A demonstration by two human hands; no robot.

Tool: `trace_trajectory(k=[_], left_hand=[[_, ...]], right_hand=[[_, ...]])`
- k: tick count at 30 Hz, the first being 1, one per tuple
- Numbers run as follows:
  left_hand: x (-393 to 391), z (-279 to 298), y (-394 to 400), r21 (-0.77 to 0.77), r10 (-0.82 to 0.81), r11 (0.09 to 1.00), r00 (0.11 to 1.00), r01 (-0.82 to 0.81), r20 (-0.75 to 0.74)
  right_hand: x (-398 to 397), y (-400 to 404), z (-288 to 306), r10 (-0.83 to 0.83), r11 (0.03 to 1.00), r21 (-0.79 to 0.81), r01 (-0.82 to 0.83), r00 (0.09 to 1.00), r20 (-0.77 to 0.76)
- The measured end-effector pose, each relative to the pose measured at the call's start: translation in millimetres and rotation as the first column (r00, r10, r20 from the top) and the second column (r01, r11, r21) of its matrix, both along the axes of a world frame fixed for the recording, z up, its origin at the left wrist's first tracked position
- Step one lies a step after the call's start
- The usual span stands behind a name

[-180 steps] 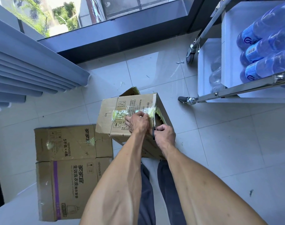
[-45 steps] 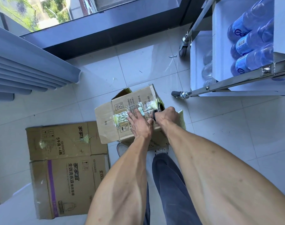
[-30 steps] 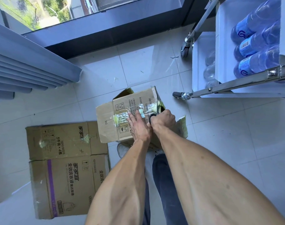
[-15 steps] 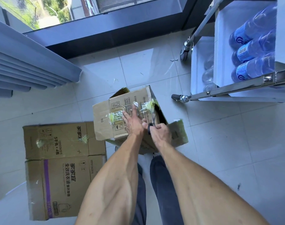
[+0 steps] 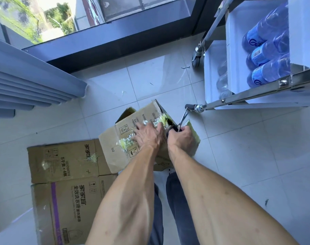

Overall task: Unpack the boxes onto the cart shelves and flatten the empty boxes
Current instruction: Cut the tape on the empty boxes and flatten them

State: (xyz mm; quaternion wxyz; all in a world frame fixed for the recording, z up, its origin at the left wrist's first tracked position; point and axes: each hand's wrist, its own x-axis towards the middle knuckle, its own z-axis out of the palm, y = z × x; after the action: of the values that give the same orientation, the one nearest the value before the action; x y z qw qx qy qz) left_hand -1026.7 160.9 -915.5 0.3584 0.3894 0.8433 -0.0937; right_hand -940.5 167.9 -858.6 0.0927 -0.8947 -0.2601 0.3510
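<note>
Head view: the floor [image 5: 248, 156] is pale glossy tile with grey joints, littered with small scraps of tape near the window. A dark-framed window [image 5: 115, 41] runs along the far wall at floor level, with greenery outside; grey-blue curtain folds [image 5: 27, 82] hang at the left. The cardboard box [image 5: 119, 140] stands tilted on the floor directly ahead of the person's legs [image 5: 175, 209], one end open toward the cart, its upper face carrying crumpled clear and yellowish tape. Handling symbols and small print show on that face; only the characters "SG", seen inverted, are legible. The left hand [image 5: 147, 135] lies flat on the taped face, fingers straight and spread, pressing down. The right hand [image 5: 181, 137] is clenched around the dark handles of the scissors [image 5: 180, 122], whose blades point up and away, just beyond the box's open edge. Two flattened boxes [image 5: 65, 183] lie on the floor to the left, touching the tilted box; the nearer one bears a purple stripe and Chinese brand lettering, the farther reads "5千克×4瓶" with a number string. At the right stands the cart [image 5: 239, 97], metal-framed with white shelves and castors. Blue-labelled bottles [image 5: 267, 55] lie on the upper shelf; their script is unreadable. Clear bottles [image 5: 222, 80] sit on the lower shelf.
</note>
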Motion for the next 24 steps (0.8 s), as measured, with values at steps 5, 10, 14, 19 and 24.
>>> trace_trajectory(k=[5, 10, 14, 19, 24], left_hand=[[-14.1, -8.0, 23.3, 0.156, -0.278, 0.949, 0.961, 0.274, 0.006], [-0.4, -9.1, 55.1, 0.278, -0.205, 0.943, 0.977, 0.18, 0.063], [9.6, -5.8, 65.0, -0.064, -0.45, 0.886, 0.886, 0.458, 0.11], [10.2, -7.9, 57.5, -0.306, -0.456, 0.816, 0.871, 0.491, 0.182], [5.5, -2.6, 55.8, -0.364, -0.541, 0.751, 0.83, 0.551, 0.138]], right_hand=[[1.9, -3.7, -11.6, 0.037, 0.992, -0.122, -0.045, 0.997, -0.06], [-1.8, -0.5, -14.2, -0.059, 0.991, -0.133, 0.023, 0.96, -0.275], [11.2, -8.8, -11.7, -0.407, 0.913, -0.138, 0.383, 0.874, -0.266], [22.1, -22.9, -16.0, -0.363, 0.913, -0.281, 0.296, 0.904, -0.227], [6.6, -23.7, -10.8, -0.362, 0.91, -0.274, 0.31, 0.918, -0.163]])
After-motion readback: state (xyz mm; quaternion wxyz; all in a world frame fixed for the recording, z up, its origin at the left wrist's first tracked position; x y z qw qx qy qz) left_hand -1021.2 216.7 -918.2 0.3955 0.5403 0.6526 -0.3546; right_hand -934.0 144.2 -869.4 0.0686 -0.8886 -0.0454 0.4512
